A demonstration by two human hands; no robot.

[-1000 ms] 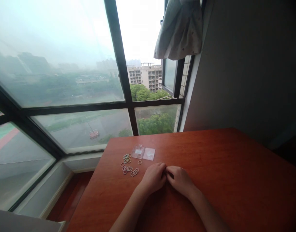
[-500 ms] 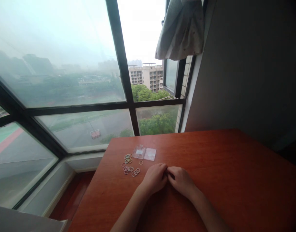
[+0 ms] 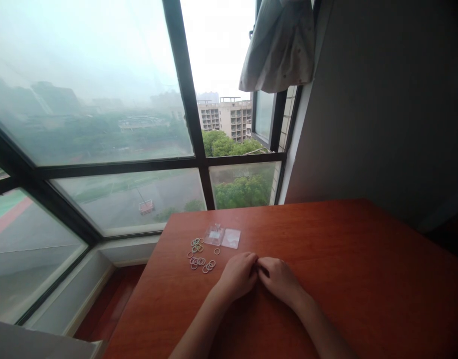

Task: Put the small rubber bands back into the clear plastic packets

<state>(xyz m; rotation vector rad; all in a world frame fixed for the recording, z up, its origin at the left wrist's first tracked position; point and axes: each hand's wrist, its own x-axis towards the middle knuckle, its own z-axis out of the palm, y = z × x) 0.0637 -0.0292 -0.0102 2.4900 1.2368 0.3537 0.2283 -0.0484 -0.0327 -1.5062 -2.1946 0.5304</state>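
- Two bare hands, the left hand [image 3: 239,273] and the right hand [image 3: 277,275], are meeting over the near part of the table [image 3: 337,254]; their fingertip ends are coming together, with the knuckles facing up and the fingers curling inward and downward
- Both hands are hiding their own palms; whether either one is gripping something small cannot be told from this angle
- The two forearms are reaching in from the lower edge of the view, slanting toward each other; the hands are resting on the reddish-brown tabletop or staying very close to it, which of the two being hard to tell
- Many small rings are lying on the table, beyond the left hand and to its left; a greenish and yellowish cluster [image 3: 197,246] is sitting farthest off, a pinkish cluster [image 3: 197,262] is lying nearer, and a small pale group [image 3: 209,267] is lying nearest the left forearm; several rings are overlapping
- One single ring [image 3: 217,255] is lying apart, between the clear plastic case and the left hand; another loose ring [image 3: 190,257] is lying at the left side of the clusters
- The clear plastic case [image 3: 214,235] is standing open just beyond the rings; its flat lid [image 3: 231,238] is spreading out to the right on the tabletop
- Behind the table a dark window frame [image 3: 194,114] is crossing the view; a pale curtain [image 3: 279,55] is hanging at the upper right, beside a shadowy wall [image 3: 382,114]
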